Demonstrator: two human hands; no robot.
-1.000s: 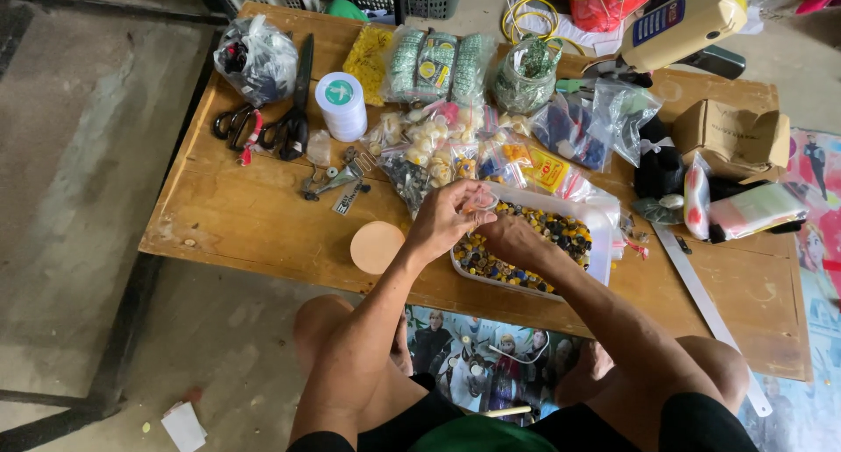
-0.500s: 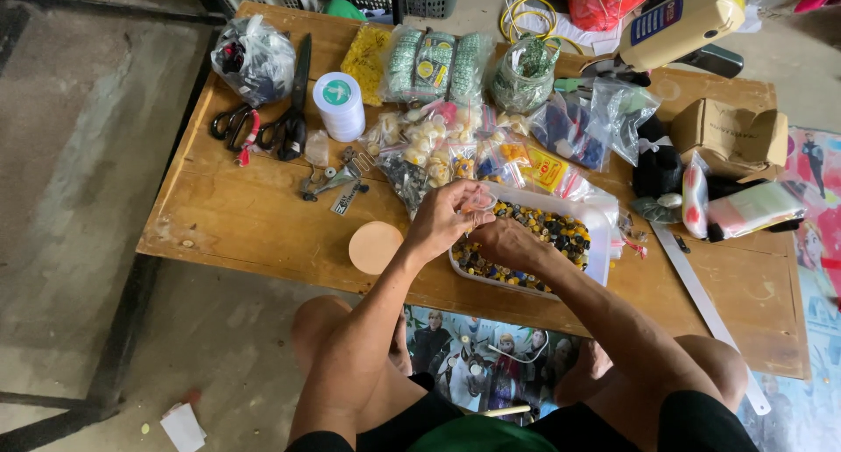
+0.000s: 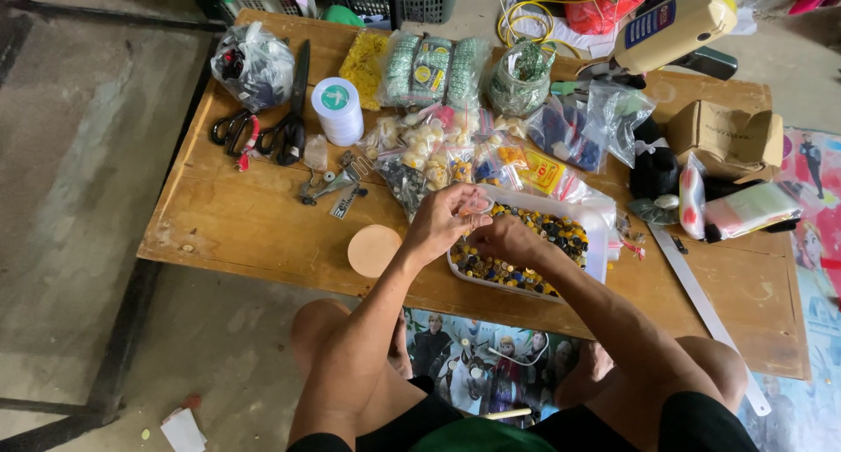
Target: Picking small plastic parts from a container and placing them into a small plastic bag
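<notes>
Little has shifted since a second ago: both hands stay over the tray (image 3: pixel 599 242) of beads (image 3: pixel 561 229). My left hand (image 3: pixel 442 224) curls nearly shut, pinching something small I cannot make out; my right hand (image 3: pixel 506 239) meets it, fingers bent, contents hidden.

Home craft workshop: low wooden table (image 3: pixel 245 224), scissors (image 3: pixel 289 110), bead bags (image 3: pixel 429 67).

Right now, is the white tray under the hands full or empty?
Mostly full: the white tray holds a dense layer of small dark and yellow pieces, with both hands over its left part.
</notes>
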